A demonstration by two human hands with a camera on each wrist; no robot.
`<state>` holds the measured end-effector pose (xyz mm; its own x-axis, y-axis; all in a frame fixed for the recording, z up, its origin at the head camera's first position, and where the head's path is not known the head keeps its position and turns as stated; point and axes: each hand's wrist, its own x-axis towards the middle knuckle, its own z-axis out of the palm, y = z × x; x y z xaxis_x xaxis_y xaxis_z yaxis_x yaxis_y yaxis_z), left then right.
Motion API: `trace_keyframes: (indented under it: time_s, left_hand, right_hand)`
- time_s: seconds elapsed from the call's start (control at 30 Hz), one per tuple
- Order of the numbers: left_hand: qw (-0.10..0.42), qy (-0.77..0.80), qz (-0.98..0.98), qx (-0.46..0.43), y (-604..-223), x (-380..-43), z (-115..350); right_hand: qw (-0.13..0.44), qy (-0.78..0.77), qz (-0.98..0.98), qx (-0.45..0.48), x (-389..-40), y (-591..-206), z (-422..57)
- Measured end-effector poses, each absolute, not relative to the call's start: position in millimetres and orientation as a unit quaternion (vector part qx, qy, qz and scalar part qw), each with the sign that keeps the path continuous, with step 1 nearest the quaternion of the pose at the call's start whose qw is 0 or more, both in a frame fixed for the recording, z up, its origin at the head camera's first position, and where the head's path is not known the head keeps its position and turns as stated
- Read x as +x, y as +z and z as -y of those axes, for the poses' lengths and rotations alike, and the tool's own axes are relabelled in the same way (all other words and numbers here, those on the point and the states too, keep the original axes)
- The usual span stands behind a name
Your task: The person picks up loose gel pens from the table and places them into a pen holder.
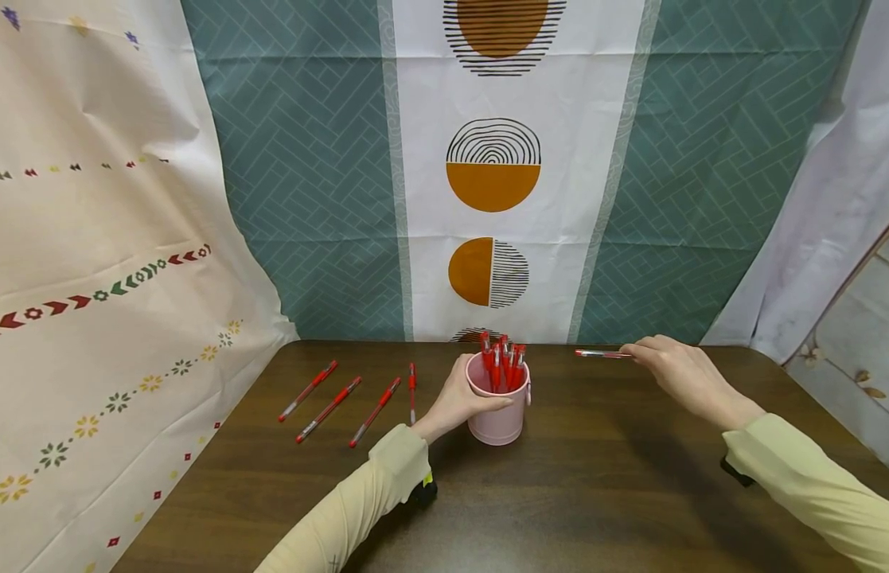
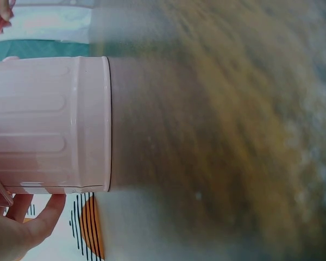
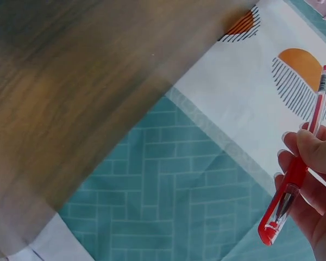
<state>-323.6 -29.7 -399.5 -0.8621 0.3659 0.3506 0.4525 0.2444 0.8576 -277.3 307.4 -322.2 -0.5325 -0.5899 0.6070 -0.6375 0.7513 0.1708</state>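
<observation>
My left hand (image 1: 454, 406) grips the left side of a pink bucket (image 1: 497, 426), its thumb lying across the front near the rim. Several red pens (image 1: 503, 362) stand inside the bucket, caps up. In the left wrist view the bucket (image 2: 49, 125) appears sideways, fingers curled at its side. To the right, above the table, my right hand (image 1: 676, 376) pinches a red gel pen (image 1: 600, 353) between thumb and fingers. In the right wrist view this pen (image 3: 298, 173) is capped, with its clear-tipped red cap pointing down past the palm.
Left of the bucket, several red pens lie spaced apart on the brown wooden table (image 1: 559, 509), among them one slanted pen (image 1: 375, 412) and one nearly straight pen (image 1: 412, 390). A patterned curtain (image 1: 329, 199) hangs behind the table; a cream cloth (image 1: 115, 318) borders its left side.
</observation>
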Motion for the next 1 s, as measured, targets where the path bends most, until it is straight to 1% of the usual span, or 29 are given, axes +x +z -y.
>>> trace_keyframes:
  time_s: [0.17,0.3,0.4,0.47,0.7,0.93,1.0]
  left_hand:
    - [0.026,-0.567,0.779,-0.265,-397,-322,31]
    - [0.017,-0.575,0.771,-0.274,-380,-308,32]
    - [0.021,-0.575,0.769,-0.278,-369,-298,33]
    - [0.023,-0.575,0.767,-0.284,-368,-297,33]
    - [0.011,-0.575,0.775,-0.263,-367,-296,34]
    - [0.029,-0.564,0.781,-0.266,-367,-296,32]
    - [0.029,-0.566,0.78,-0.266,-374,-302,32]
  right_hand:
    - [0.336,0.036,0.868,0.364,-281,-317,-300]
    - [0.342,0.035,0.861,0.376,-284,-311,-294]
    - [0.348,0.036,0.854,0.385,-285,-306,-288]
    - [0.356,0.033,0.848,0.391,-286,-303,-284]
    - [0.367,0.03,0.836,0.407,-289,-297,-274]
    - [0.372,0.026,0.828,0.419,-291,-292,-266]
    - [0.372,0.027,0.826,0.422,-292,-291,-264]
